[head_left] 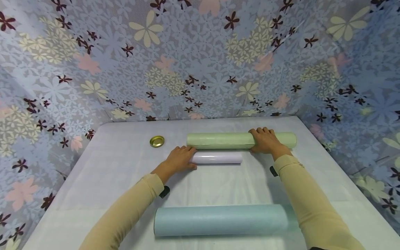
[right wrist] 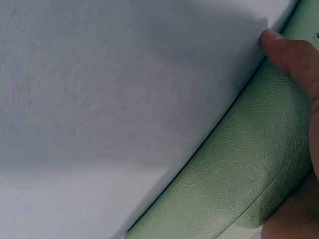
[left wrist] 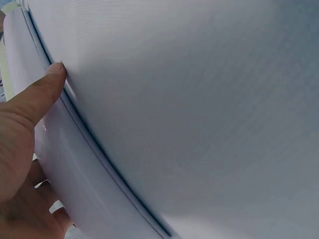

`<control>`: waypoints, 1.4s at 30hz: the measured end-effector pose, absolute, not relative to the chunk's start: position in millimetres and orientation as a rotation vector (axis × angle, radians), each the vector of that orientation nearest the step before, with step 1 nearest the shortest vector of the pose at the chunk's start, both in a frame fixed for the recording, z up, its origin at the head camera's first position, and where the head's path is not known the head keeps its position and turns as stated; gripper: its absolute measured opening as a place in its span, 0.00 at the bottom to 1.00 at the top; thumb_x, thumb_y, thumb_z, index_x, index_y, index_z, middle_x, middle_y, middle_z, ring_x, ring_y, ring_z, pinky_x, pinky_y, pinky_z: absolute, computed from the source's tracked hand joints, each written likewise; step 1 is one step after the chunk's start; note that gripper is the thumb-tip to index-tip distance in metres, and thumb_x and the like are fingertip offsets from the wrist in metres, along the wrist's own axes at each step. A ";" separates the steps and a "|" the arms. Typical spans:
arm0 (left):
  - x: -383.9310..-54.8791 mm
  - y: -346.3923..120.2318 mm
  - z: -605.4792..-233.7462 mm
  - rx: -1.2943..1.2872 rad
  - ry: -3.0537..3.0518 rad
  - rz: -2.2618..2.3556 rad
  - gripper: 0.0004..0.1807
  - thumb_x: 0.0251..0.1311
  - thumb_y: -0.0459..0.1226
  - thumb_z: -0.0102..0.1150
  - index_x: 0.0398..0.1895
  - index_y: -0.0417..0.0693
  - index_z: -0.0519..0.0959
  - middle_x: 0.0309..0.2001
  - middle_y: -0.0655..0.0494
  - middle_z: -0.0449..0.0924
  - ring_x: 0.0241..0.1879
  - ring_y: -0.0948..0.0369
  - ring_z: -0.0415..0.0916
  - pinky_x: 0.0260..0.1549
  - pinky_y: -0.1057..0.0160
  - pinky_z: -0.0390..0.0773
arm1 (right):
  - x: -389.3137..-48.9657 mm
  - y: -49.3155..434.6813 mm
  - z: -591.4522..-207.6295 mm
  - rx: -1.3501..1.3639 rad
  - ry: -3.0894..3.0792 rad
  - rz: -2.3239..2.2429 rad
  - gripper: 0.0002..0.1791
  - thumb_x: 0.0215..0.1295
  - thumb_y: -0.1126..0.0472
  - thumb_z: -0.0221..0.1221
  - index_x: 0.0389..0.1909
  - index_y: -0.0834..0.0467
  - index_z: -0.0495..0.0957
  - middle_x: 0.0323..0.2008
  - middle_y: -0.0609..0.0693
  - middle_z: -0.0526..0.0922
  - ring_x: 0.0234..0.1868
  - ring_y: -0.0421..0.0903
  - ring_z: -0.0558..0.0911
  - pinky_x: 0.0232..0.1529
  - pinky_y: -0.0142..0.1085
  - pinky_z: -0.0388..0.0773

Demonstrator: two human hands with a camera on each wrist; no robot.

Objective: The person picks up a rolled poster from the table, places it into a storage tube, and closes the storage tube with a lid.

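Note:
A short, glossy pale lavender roll lies crosswise on the white-covered table. My left hand grips its left end, thumb along the near side and fingers over the far side; the left wrist view shows the thumb pressed near the sheet's loose edge. Just behind it lies a longer pale green roll with a leathery, creased surface. Toward that roll's right end, my right hand holds it from above. In the right wrist view the thumb reaches around the near side of the green roll.
A thick light blue roll lies near the front, its right end partly behind my right sleeve. At the back left sits a small gold round lid. Flowered cloth hangs around the table at the back and sides.

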State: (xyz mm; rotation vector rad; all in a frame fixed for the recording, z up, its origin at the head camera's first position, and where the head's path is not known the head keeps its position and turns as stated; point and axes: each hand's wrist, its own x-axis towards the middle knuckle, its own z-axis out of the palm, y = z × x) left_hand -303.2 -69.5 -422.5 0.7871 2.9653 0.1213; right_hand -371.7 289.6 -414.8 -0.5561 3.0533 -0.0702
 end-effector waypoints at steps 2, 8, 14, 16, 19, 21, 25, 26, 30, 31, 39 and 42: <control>-301.9 -70.1 -422.0 0.788 2.973 0.123 0.33 0.53 0.54 0.64 0.58 0.48 0.69 0.55 0.50 0.75 0.54 0.52 0.73 0.55 0.51 0.71 | -370.1 288.6 -412.7 -0.555 3.057 -0.068 0.44 0.48 0.48 0.70 0.64 0.57 0.62 0.58 0.65 0.70 0.61 0.65 0.65 0.58 0.62 0.58; -298.4 -71.9 -421.1 0.791 3.001 0.144 0.31 0.54 0.52 0.64 0.57 0.47 0.70 0.53 0.50 0.76 0.54 0.52 0.73 0.56 0.51 0.71 | -368.2 287.2 -410.5 -0.571 3.069 -0.076 0.43 0.47 0.49 0.70 0.64 0.58 0.62 0.57 0.65 0.71 0.60 0.66 0.65 0.58 0.62 0.58; -294.9 -74.8 -422.4 0.804 3.039 0.144 0.30 0.54 0.51 0.65 0.56 0.47 0.71 0.53 0.50 0.76 0.53 0.51 0.74 0.54 0.50 0.72 | -365.4 284.6 -410.5 -0.557 3.067 -0.086 0.42 0.48 0.50 0.69 0.63 0.58 0.63 0.56 0.65 0.71 0.60 0.66 0.65 0.58 0.63 0.57; -293.7 -76.0 -423.5 0.810 3.052 0.154 0.30 0.53 0.51 0.65 0.55 0.47 0.71 0.52 0.50 0.76 0.52 0.52 0.75 0.52 0.51 0.73 | -363.3 284.0 -409.9 -0.548 3.057 -0.077 0.42 0.49 0.50 0.69 0.64 0.58 0.63 0.57 0.65 0.71 0.60 0.66 0.65 0.58 0.63 0.57; -291.9 -77.9 -425.2 0.806 3.066 0.164 0.29 0.53 0.51 0.66 0.55 0.47 0.72 0.52 0.51 0.77 0.51 0.53 0.75 0.51 0.52 0.73 | -360.7 285.0 -409.8 -0.532 3.043 -0.069 0.42 0.49 0.50 0.68 0.64 0.58 0.63 0.57 0.65 0.71 0.60 0.66 0.65 0.58 0.63 0.58; -290.0 -79.3 -425.8 0.808 3.075 0.169 0.29 0.52 0.52 0.66 0.54 0.48 0.73 0.51 0.51 0.78 0.50 0.54 0.76 0.50 0.52 0.73 | -359.4 287.1 -410.5 -0.523 3.036 -0.063 0.42 0.50 0.49 0.68 0.64 0.58 0.63 0.57 0.65 0.71 0.59 0.66 0.66 0.58 0.63 0.58; -285.4 -81.1 -424.1 0.825 3.082 0.182 0.29 0.52 0.52 0.66 0.54 0.48 0.73 0.49 0.51 0.79 0.49 0.54 0.76 0.49 0.52 0.74 | -356.7 291.8 -411.6 -0.520 3.040 -0.057 0.42 0.49 0.48 0.68 0.64 0.58 0.63 0.57 0.65 0.71 0.59 0.66 0.66 0.56 0.63 0.59; -284.0 -81.6 -423.2 0.827 3.082 0.189 0.29 0.52 0.51 0.66 0.54 0.48 0.73 0.48 0.51 0.79 0.49 0.54 0.76 0.49 0.52 0.74 | -355.8 292.6 -411.3 -0.518 3.042 -0.054 0.43 0.49 0.48 0.69 0.64 0.58 0.63 0.57 0.65 0.71 0.59 0.66 0.66 0.56 0.62 0.59; -279.5 -84.2 -419.5 0.801 3.079 0.215 0.29 0.53 0.51 0.66 0.56 0.48 0.73 0.50 0.51 0.79 0.50 0.53 0.75 0.51 0.51 0.73 | -353.2 295.0 -408.0 -0.521 3.056 -0.042 0.43 0.47 0.48 0.69 0.64 0.58 0.64 0.56 0.65 0.72 0.59 0.66 0.66 0.56 0.62 0.58; -278.4 -85.3 -418.5 0.796 3.082 0.222 0.29 0.53 0.51 0.66 0.56 0.48 0.73 0.50 0.51 0.79 0.51 0.53 0.75 0.51 0.51 0.73 | -352.8 295.5 -406.8 -0.523 3.059 -0.036 0.43 0.47 0.48 0.69 0.64 0.58 0.64 0.56 0.65 0.72 0.59 0.66 0.66 0.56 0.62 0.58; -272.7 -97.0 -410.8 0.829 3.125 0.282 0.29 0.51 0.50 0.67 0.55 0.46 0.74 0.51 0.50 0.79 0.52 0.52 0.76 0.50 0.51 0.73 | -344.4 299.8 -391.3 -0.562 3.107 -0.024 0.42 0.47 0.49 0.69 0.63 0.59 0.65 0.55 0.65 0.73 0.57 0.66 0.68 0.53 0.62 0.61; -270.5 -102.7 -405.6 0.841 3.138 0.281 0.29 0.52 0.49 0.67 0.55 0.46 0.75 0.50 0.50 0.80 0.51 0.52 0.76 0.49 0.51 0.74 | -340.9 300.7 -383.5 -0.555 3.116 -0.023 0.42 0.47 0.49 0.69 0.63 0.59 0.65 0.54 0.65 0.73 0.56 0.66 0.68 0.52 0.61 0.61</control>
